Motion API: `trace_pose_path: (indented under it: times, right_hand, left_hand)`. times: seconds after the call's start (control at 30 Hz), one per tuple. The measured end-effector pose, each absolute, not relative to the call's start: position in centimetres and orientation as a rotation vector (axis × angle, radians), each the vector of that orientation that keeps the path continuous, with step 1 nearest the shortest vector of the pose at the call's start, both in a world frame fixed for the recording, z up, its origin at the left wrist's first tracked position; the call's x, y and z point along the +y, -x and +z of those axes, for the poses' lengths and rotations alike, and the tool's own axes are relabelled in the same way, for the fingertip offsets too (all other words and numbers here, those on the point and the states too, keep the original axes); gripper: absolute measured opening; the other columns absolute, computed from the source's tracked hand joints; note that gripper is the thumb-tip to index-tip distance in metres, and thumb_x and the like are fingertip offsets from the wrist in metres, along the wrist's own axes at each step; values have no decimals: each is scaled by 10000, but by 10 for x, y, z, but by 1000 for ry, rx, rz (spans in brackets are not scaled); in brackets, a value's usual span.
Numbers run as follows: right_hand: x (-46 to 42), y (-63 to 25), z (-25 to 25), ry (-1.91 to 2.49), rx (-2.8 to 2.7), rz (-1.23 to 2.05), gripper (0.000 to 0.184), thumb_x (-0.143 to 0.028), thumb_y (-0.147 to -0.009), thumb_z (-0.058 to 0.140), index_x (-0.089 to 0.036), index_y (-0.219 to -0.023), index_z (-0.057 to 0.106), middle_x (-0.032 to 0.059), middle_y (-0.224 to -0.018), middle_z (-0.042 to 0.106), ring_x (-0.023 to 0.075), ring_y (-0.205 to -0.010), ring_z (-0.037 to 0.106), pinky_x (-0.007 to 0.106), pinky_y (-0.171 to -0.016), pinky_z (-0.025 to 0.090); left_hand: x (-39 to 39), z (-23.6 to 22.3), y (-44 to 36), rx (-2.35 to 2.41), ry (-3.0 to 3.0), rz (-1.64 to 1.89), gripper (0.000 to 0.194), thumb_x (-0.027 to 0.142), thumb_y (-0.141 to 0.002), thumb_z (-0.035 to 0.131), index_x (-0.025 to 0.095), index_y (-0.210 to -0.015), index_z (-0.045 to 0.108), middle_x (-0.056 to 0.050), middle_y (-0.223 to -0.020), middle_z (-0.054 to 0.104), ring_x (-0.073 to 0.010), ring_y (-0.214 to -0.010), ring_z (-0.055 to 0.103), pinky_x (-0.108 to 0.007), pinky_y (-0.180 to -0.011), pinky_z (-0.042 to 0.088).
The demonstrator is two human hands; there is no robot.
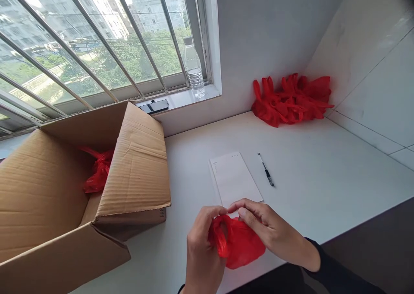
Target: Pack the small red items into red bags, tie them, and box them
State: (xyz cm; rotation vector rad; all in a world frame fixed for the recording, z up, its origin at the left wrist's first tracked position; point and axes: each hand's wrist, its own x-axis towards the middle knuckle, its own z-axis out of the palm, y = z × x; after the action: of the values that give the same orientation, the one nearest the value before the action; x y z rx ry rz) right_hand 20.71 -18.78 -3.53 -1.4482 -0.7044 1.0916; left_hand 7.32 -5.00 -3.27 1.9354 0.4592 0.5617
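A crumpled red plastic bag (239, 244) is held between both hands just above the near edge of the white counter (323, 177). My left hand (202, 251) grips its left side, thumb and fingers closed on the plastic. My right hand (274, 233) pinches its top right from the other side. Just beyond the hands lies a white sheet of paper (234, 177), with a black pen (267, 169) to its right.
An open cardboard box (129, 169) with red bags (97, 171) inside stands at the left. A pile of red plastic bags (293, 99) lies in the far corner. On the window sill stand a water bottle (194, 67) and a dark phone (153, 106).
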Motion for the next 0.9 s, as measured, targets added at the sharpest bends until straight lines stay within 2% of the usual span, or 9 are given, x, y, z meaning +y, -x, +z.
trace_pose_path:
  times: [0.1, 0.2, 0.3, 0.43, 0.6, 0.67, 0.8, 0.87, 0.9]
  right_hand:
    - [-187, -208, -40, 1391, -728, 1134, 426, -534, -1069, 453, -243, -1343, 601, -10, -802, 622, 175, -773, 585, 307, -735, 487]
    - [-186, -210, -41, 1359, -793, 1123, 352, -500, -1068, 468, -215, -1152, 656, 9, -876, 647, 185, -841, 608, 322, -786, 510]
    - [-186, -210, -37, 1438, -809, 1025, 269, -434, -1074, 474, -219, -1013, 625, 14, -943, 655, 175, -862, 607, 311, -791, 509]
    - [-196, -215, -39, 1611, -861, 823, 202, -399, -1073, 472, -242, -1039, 594, 34, -1089, 659, 202, -1042, 623, 342, -915, 500]
    - [-226, -231, -65, 1952, -699, 717, 306, -514, -1075, 417, -261, -1087, 590, 50, -1106, 672, 211, -904, 632, 325, -631, 457]
    - [-233, -229, -72, 1984, -634, 737, 317, -538, -1064, 434, -259, -1054, 585, 68, -1196, 669, 234, -1002, 656, 320, -620, 474]
    - [-228, -201, -78, 1846, -625, 688, 247, -473, -1083, 431, -252, -1038, 534, 106, -1448, 581, 245, -1312, 589, 360, -920, 582]
    - [-221, -182, -88, 1813, -779, 570, 171, -376, -1096, 417, -262, -1181, 511, 107, -1504, 555, 226, -1383, 547, 395, -1062, 549]
    - [-219, -174, -96, 1817, -887, 496, 205, -325, -1096, 411, -266, -1279, 481, 104, -1516, 555, 219, -1404, 532, 416, -1109, 527]
  left_hand:
    - [-51, -44, -74, 341, -2102, 737, 363, 25, -902, 578, 288, -1121, 699, -23, -1043, 684, -163, -900, 683, -230, -723, 545]
    - [-51, -47, -73, 320, -2143, 677, 427, 52, -957, 570, 312, -1278, 679, -51, -1130, 662, -168, -985, 689, -239, -787, 565]
    - [-51, -46, -70, 301, -2214, 534, 523, 107, -1024, 507, 342, -1491, 533, -85, -1331, 621, -182, -1191, 653, -280, -960, 561]
    - [-51, -57, -49, 351, -2293, 464, 555, 198, -1073, 447, 339, -1605, 371, -83, -1528, 538, -206, -1398, 518, -335, -1129, 469]
    - [-51, -101, 5, 562, -2334, 605, 518, 175, -1067, 432, 342, -1557, 460, -48, -1479, 616, -238, -1382, 533, -406, -1139, 446]
    - [-54, -111, 17, 657, -2339, 588, 508, 180, -1073, 416, 349, -1549, 468, -37, -1505, 598, -234, -1405, 515, -408, -1137, 443]
    - [-63, -112, 5, 530, -2530, 636, 526, 257, -1100, 310, 298, -1624, 340, -71, -1689, 362, -297, -1560, 301, -496, -1225, 333]
    - [-66, -113, -10, 311, -2675, 592, 557, 275, -1095, 323, 216, -1647, 275, -112, -1711, 307, -323, -1585, 235, -526, -1266, 254]
    - [-67, -116, -16, 224, -2747, 544, 576, 262, -1087, 355, 177, -1648, 258, -125, -1707, 315, -316, -1590, 223, -512, -1283, 214]
